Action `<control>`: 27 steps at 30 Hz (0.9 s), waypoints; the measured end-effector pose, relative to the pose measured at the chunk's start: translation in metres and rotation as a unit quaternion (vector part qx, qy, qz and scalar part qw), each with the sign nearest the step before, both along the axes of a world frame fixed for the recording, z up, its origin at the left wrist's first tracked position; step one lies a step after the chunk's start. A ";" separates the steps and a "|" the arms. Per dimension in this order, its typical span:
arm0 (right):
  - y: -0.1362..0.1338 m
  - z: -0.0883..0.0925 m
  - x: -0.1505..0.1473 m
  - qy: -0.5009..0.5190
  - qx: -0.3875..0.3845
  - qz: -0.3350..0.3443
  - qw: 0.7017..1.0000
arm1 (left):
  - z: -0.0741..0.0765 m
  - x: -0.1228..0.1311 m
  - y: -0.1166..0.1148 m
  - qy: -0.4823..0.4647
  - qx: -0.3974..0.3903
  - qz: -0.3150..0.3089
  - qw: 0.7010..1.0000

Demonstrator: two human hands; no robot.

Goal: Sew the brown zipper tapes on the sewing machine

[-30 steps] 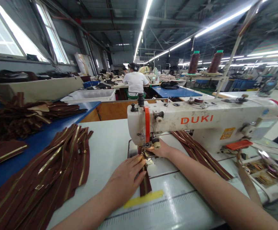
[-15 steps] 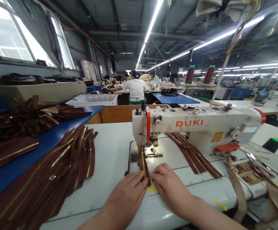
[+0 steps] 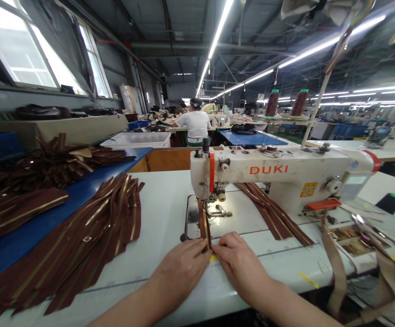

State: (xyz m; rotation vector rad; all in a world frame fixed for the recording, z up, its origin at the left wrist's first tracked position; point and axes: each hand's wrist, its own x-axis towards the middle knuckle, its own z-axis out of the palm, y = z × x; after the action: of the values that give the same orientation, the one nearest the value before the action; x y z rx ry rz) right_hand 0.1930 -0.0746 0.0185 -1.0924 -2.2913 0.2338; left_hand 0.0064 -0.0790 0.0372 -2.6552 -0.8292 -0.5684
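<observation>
A brown zipper (image 3: 204, 222) with gold teeth runs from beneath the needle area of the white sewing machine (image 3: 233, 168) toward me. Its near end lies between my hands, partly covered by fingers. My left hand (image 3: 184, 265) is closed over the zipper's left side, fingertips pressed on the tape. From the right, my right hand (image 3: 238, 263) pinches at the zipper's near end, thumb and index together. The fingertips of both hands almost touch, just above a yellow tape mark (image 3: 213, 258) on the table.
A pile of brown zippers (image 3: 105, 222) covers the table's left side. More zippers (image 3: 265, 209) lie behind the needle, under the machine arm. At right stands a tray (image 3: 354, 245) of small metal parts and scissors. A person (image 3: 195, 122) in a white shirt sits ahead.
The zipper has straightened, and less of its near end shows between my hands. My left fingertips have drawn closer to my right ones. The view has shifted slightly.
</observation>
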 end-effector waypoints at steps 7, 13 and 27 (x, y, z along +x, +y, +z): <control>0.001 -0.006 0.001 -0.043 0.034 0.004 0.998 | 0.005 -0.004 0.001 -0.003 0.003 -0.014 1.000; -0.002 -0.006 0.003 -0.056 0.056 0.018 0.997 | -0.003 -0.013 0.002 -0.033 -0.043 -0.025 0.998; -0.004 0.008 0.017 -0.105 0.016 0.079 0.991 | 0.002 -0.005 0.000 -0.096 -0.164 0.008 0.982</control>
State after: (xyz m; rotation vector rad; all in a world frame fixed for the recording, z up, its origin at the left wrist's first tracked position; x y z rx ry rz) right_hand 0.2102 -0.0790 0.0260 -0.9581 -2.5640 0.1496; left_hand 0.0016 -0.0794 0.0388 -2.9189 -1.0809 -0.7497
